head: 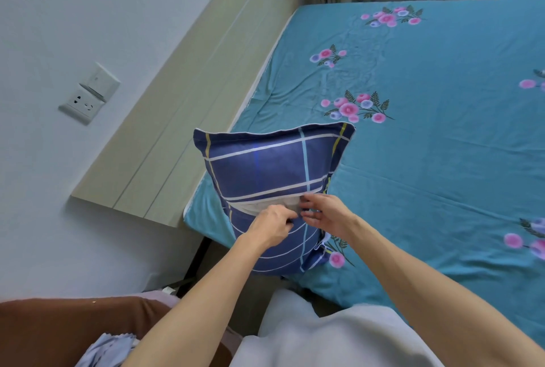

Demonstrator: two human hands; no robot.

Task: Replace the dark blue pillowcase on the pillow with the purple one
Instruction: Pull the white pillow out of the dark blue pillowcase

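head-worn view, looking down, close

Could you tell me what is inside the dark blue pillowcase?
Through the opening in the dark blue pillowcase, a strip of pale pillow shows. The rest of the pillow is covered by fabric.

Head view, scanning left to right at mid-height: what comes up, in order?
Wall socket → headboard → dark blue pillowcase → floral bedsheet.
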